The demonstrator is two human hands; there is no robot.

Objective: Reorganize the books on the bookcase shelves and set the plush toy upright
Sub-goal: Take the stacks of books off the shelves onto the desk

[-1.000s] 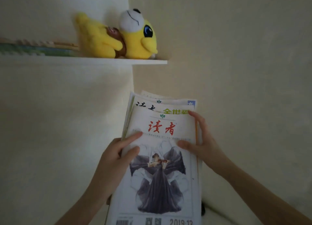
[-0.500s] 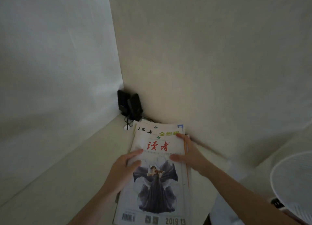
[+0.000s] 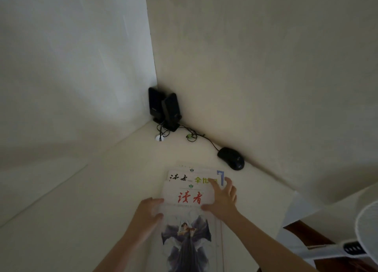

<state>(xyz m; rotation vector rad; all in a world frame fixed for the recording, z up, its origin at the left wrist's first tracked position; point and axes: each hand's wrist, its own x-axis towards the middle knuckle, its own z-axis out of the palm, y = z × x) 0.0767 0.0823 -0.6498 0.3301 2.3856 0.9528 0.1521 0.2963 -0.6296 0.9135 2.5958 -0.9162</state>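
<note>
Head: magazines (image 3: 189, 198) under right fingers (image 3: 216, 188), touching left fingers (image 3: 153, 201).

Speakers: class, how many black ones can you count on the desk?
2. One speaker stands at the back; the other speaker stands in front and right, overlapping it. None seems hidden.

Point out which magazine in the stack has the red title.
The top magazine, with the dancer picture, under the right hand. The magazine beneath it shows black and green lettering.
</note>
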